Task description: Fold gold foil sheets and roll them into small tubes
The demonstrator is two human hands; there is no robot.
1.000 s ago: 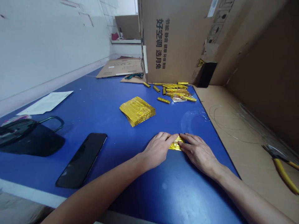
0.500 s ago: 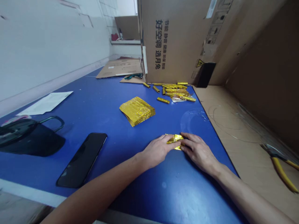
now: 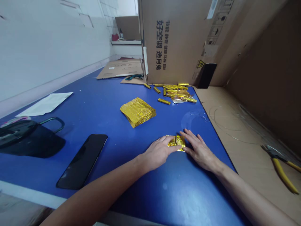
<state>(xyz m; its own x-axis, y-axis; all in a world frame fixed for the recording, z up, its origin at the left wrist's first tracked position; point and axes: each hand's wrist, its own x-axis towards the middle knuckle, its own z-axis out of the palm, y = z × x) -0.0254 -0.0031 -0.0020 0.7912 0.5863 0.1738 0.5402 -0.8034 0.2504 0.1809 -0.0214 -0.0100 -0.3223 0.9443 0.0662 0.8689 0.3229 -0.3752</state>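
Observation:
A small sheet of gold foil paper [image 3: 180, 141] lies on the blue tabletop, partly folded, with a raised edge across its middle. My left hand [image 3: 160, 153] grips its left side, fingers along the far edge and thumb at the near edge. On the right, my right hand [image 3: 199, 151] is open, fingers spread, with its thumb and fingertips at the paper's right edge. Beyond the hands sits a stack of gold foil paper [image 3: 138, 112]. Several rolled gold foil tubes [image 3: 176, 91] lie loosely piled near the upright cardboard.
A black phone [image 3: 82, 160] and a dark lidded mug [image 3: 33, 138] are on the left, near a white paper [image 3: 45, 104]. Upright cardboard [image 3: 178, 40] walls the back. Yellow-handled pliers [image 3: 281, 171] and thin wire [image 3: 225, 127] lie on the right-hand cardboard.
My right hand's fingers have lifted and spread, uncovering more of the foil paper. My left hand keeps its place on the paper.

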